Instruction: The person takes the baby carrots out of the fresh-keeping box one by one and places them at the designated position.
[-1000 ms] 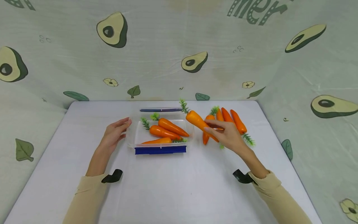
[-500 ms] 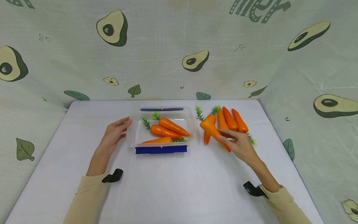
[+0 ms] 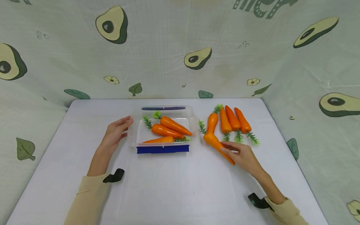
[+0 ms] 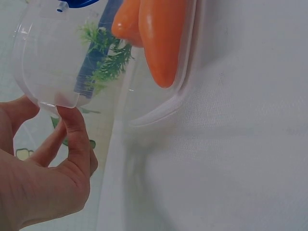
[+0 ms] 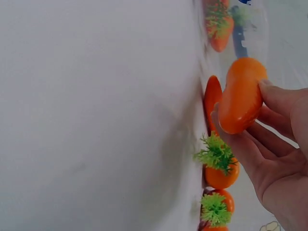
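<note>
My left hand (image 3: 115, 134) pinches the left rim of a clear plastic food container (image 3: 135, 128) between thumb and fingers; the left wrist view shows the fingertips at the rim. Inside the container lie a few toy carrots (image 3: 166, 131) with green tops. My right hand (image 3: 243, 156) holds an orange toy carrot (image 3: 215, 143) near its thin end, its leafy top pointing up and left. In the right wrist view this held carrot (image 5: 242, 96) is between thumb and fingers. It overlaps the lower end of another carrot (image 3: 212, 121) in the head view.
Several more carrots (image 3: 233, 118) lie in a row at the back right, tops toward me. Blue latch flaps (image 3: 163, 149) stick out along the container's front and back. A cloth wall with printed avocados (image 3: 198, 58) rises behind the white table (image 3: 168, 193).
My right hand has carried its carrot right and toward me, away from the container and lower over the table. The left hand stays at the container's rim.
</note>
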A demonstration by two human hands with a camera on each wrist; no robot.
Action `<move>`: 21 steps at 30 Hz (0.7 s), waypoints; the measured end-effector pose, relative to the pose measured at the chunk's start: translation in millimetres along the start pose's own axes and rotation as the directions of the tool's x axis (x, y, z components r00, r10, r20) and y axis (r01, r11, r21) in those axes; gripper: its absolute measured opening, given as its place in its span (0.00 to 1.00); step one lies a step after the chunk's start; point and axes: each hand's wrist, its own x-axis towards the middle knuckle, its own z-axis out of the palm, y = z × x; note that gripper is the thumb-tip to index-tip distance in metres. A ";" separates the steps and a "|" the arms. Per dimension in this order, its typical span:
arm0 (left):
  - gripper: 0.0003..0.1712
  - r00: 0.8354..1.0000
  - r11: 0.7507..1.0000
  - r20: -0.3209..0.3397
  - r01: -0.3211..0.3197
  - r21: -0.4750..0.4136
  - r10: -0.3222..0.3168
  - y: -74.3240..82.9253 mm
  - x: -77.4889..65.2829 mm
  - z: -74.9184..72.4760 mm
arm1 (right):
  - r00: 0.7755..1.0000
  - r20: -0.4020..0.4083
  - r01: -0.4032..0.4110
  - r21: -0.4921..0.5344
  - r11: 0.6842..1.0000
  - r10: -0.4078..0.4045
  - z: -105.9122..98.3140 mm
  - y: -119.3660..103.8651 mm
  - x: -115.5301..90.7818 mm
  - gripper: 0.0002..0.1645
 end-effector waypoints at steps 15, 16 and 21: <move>0.42 1.000 1.000 0.002 -0.015 -0.002 0.015 -2.0 -0.2 -0.1 | 0.992 0.127 0.006 0.023 1.000 -0.009 14.0 6.2 -6.8 0.16; 0.42 1.000 1.000 0.000 -0.017 -0.001 0.017 -1.9 -0.4 0.2 | 0.991 0.133 0.004 0.017 1.000 -0.007 14.1 6.2 -6.8 0.16; 0.42 1.000 1.000 -0.005 -0.022 0.000 0.022 -1.7 -1.7 0.5 | 0.986 0.169 0.003 -0.022 1.000 0.001 14.4 4.7 -4.6 0.17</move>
